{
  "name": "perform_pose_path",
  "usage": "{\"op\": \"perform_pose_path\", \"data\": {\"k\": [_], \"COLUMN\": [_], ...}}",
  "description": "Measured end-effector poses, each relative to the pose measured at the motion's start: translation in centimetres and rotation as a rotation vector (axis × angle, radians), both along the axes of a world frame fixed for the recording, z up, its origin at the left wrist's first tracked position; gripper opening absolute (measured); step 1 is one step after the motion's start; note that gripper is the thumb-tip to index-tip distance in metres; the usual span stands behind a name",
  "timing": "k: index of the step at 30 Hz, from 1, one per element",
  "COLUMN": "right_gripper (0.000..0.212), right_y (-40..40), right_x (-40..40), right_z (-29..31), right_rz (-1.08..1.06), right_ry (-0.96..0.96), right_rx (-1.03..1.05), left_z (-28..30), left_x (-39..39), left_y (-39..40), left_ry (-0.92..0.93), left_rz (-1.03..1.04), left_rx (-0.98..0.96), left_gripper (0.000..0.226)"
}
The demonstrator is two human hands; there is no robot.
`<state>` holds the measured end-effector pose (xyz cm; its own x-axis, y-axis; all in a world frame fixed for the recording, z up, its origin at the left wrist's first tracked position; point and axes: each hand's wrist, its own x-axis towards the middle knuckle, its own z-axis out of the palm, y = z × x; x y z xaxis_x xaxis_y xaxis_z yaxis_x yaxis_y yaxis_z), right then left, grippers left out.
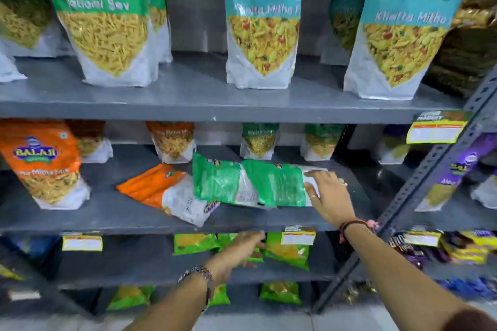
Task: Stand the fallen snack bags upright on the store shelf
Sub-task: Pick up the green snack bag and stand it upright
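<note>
You see two fallen green snack bags (250, 183) with white ends beside a fallen orange snack bag (166, 192) with a white end, all on a plain grey shelf (107, 215). Above stand teal bags (263, 21) showing yellow mix flecked red and green. Your right wrist wears a red-and-black thread band (352, 226); price labels (437, 130) are yellow-edged.

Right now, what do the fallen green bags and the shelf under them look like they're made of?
Green bags: thin glossy plastic film, judging by the bright glare and fine crinkles; the right hand rests on their white end. Shelf: probably grey-painted metal with a flat matte surface, joined to a perforated slotted upright, though painted board can't be ruled out.
</note>
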<state>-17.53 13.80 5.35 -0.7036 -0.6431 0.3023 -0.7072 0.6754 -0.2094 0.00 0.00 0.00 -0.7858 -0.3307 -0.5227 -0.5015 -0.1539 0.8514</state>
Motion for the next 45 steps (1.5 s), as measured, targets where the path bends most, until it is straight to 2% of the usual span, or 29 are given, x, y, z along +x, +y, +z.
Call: {"op": "perform_pose_path", "data": {"k": [3,6,9,15,19,22,23,25,27,28,30,34,36,40,45], "right_gripper": [0.045,0.041,0.043,0.053,0.03,0.049,0.043,0.043,0.044,0.04,0.019,0.027,0.028,0.035,0.023], "right_y": [-0.3,-1.6,-3.5,-9.4,-12.4,-14.2,-14.2,-12.5,-10.1,-9.2,-6.8,-2.7,-1.1,0.8,2.0], "right_x": [-3.1,-6.6,-9.6,-14.8,-17.2,-21.9,-22.8,-21.8,-20.3,-20.8,-20.8,-20.8,-20.4,-20.1,-19.5], "right_z": [-1.8,-2.6,-2.5,-3.7,-4.7,-8.1,-8.5,-6.7,-3.5,-3.5,-2.8,-3.5,-3.6,-3.8,-6.1], "right_rz": [-0.063,-0.058,0.002,0.054,0.067,0.074,0.093,0.168,0.123,0.118,0.088,-0.095,-0.129,-0.196,-0.232], "right_ry": [-0.138,-0.286,-0.338,-0.626,-0.837,-0.92,-0.923,-0.943,-1.004,-1.03,-1.039,-1.083,-1.121,-1.092,-1.061], "right_rx": [0.0,0.016,0.006,0.203,0.345,0.354,0.373,0.268,0.16,0.115,0.012,-0.442,-0.576,-0.735,-0.802], "left_z": [-1.3,-2.5,-2.7,-3.7,-4.1,-4.5,-4.5,-4.2,-3.4,-3.0,-1.8,1.3,2.7,4.3,3.1], "left_x": [-2.2,-5.2,-7.9,-12.3,-13.7,-14.2,-14.2,-14.2,-14.0,-13.9,-14.0,-15.5,-16.5,-18.9,-20.3], "left_y": [1.8,3.3,4.4,5.1,5.4,5.7,5.7,6.0,6.2,6.0,5.1,3.1,2.4,1.5,1.9], "left_ry": [-0.064,-0.036,-0.016,0.118,0.207,0.243,0.275,0.366,0.462,0.492,0.519,0.53,0.565,0.632,0.571], "left_rz": [0.001,0.193,0.372,0.583,0.729,0.841,0.881,0.942,0.938,0.925,0.905,0.839,0.769,0.63,0.523], "left_rx": [0.147,0.272,0.352,0.295,0.273,0.212,0.182,0.164,0.167,0.153,0.103,-0.005,-0.075,-0.19,-0.246], "left_gripper": [0.017,0.017,0.017,0.021,0.031,0.037,0.037,0.033,0.026,0.022,0.018,0.016,0.017,0.019,0.012]}}
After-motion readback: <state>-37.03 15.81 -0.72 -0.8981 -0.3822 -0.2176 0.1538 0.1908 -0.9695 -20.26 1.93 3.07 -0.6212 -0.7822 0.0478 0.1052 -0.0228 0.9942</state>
